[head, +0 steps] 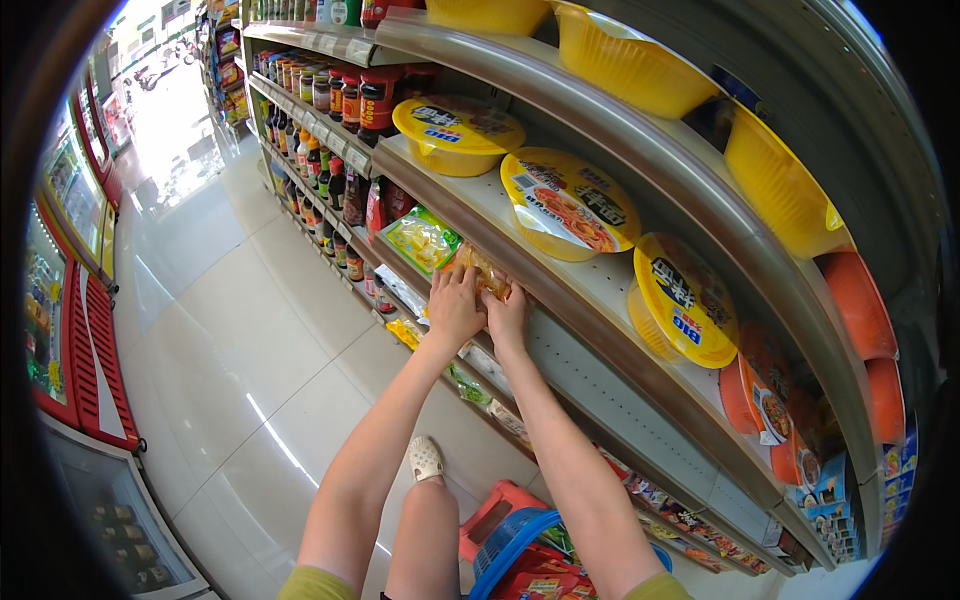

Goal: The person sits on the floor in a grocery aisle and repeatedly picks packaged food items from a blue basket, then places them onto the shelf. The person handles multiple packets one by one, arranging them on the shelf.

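Both of my hands reach to a shelf below the row of yellow instant noodle bowls. My left hand (454,306) lies over a clear and orange plastic packet (480,270), its fingers on the packet's near side. My right hand (507,309) touches the same packet at its right end, thumb and fingers bent around the edge. The two hands almost meet. Just left of the packet lies a green and yellow food packet (422,238) on the same shelf. A yellow-lidded noodle bowl (570,202) stands on the shelf above.
Below me a blue plastic basket (517,551) holding red and green packets is beside a red plastic stool (501,510). Jars and bottles (330,90) fill the shelves to the left. Glass-fronted coolers (67,300) line the aisle's far side. A brown shelf edge (600,337) runs just above my hands.
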Motion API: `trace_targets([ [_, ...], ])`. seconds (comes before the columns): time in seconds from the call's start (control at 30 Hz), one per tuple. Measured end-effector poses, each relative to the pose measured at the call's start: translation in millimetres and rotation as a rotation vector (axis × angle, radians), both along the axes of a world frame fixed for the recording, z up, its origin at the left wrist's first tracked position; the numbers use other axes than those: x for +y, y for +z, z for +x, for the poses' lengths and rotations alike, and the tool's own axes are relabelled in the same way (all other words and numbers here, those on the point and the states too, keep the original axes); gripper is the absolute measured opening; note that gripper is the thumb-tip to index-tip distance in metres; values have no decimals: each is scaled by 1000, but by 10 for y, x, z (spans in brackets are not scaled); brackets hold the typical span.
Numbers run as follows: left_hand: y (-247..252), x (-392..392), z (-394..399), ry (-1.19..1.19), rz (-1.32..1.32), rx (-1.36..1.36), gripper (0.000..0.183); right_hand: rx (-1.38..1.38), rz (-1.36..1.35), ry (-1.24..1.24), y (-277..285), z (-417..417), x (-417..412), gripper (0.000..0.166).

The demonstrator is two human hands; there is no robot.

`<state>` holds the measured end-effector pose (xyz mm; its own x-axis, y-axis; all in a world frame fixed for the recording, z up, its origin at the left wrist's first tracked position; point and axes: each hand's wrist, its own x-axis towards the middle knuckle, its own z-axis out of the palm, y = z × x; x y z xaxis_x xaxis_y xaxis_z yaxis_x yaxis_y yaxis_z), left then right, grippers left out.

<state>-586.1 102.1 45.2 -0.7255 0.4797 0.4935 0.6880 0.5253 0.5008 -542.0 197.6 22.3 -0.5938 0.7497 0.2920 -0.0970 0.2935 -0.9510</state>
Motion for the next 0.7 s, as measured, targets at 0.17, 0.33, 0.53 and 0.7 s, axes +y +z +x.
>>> trace_targets([
  [0.17,47,-151,18,-8,-36,-36,61,-121,-271,140,377,206,-186,31],
  [0.33,132,-161,203,-81,-20,-103,59,-83,-208,186,364,272,-92,32],
  [0.53,142,-129,496,-144,34,-86,60,-7,-302,33,284,419,88,37],
  [0.7,236,-142,876,-167,130,-6,62,148,-344,68,472,843,33,38],
])
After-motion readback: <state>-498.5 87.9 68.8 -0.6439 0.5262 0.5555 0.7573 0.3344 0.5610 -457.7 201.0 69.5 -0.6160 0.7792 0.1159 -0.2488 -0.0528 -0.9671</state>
